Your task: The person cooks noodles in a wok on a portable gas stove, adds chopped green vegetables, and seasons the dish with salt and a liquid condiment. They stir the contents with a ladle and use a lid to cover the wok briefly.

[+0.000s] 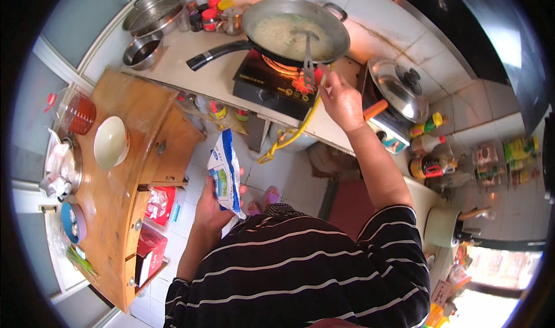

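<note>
My left hand (217, 204) grips a blue and white plastic packet (226, 176) printed with a green picture, holding it upright in front of my body. My right hand (344, 102) is raised beside the gas stove, fingers partly curled and apart, with nothing visible in them. Just left of its fingertips is the handle of a metal spatula (308, 63), not touched by the hand. The spatula leans in a wok (247, 22) of pale, cloudy liquid (282, 33) with green bits. Under the wok, a portable gas stove (264, 83) glows orange.
The wok's black handle (217, 54) juts left over the counter. A yellow gas hose (303, 124) hangs from the counter's front. At right stands a lidded pan (396, 85). A wooden cabinet (117, 189) at left carries a white bowl (111, 142) and a jug of red liquid (80, 113).
</note>
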`<state>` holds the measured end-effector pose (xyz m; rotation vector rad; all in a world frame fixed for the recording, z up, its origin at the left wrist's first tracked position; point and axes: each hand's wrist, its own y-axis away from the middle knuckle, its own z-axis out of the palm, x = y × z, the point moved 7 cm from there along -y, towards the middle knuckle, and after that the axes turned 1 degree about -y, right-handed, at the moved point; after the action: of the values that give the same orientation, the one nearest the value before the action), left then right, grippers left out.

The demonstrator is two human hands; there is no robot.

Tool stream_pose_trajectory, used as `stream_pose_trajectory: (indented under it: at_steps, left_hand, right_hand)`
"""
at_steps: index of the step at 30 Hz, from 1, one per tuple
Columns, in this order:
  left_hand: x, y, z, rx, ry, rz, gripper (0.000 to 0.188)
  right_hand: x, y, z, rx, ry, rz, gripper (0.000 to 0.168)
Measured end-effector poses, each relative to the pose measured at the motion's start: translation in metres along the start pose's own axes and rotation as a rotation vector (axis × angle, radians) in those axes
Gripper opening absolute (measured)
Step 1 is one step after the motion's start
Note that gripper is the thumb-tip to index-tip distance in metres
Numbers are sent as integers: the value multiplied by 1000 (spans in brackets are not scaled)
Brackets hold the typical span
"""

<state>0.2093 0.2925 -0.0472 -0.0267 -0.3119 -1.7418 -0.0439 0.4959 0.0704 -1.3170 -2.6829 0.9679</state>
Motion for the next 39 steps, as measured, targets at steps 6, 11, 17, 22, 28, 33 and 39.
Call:
stream_pose_trajectory:
  at_steps: [6,11,17,22,28,33,39]
  left_hand:
    - [25,-16,-7,210,-94,160,60]
    - [42,-42,0,152,-62,124,57]
    - [92,-76,43,-181,63,13,64]
    - [166,-114,52,-175,-80,-42,57]
    - [234,-196,88,158,-432,91,34]
    - [252,-267,109,66,-525,100,28]
    - [244,-306,121,71,-693,93,30]
  right_hand:
    - [-3,-33,54,-121,184,-291,54]
    - [-2,-54,61,-147,269,-446,33]
    - [-11,-80,44,-262,430,-575,22]
    - [-7,-92,-10,-68,391,-410,33]
    - [36,-91,-30,479,-801,649,19]
    - [33,-77,-42,507,-1079,864,30]
    - [-2,-68,-72,496,-1043,830,30]
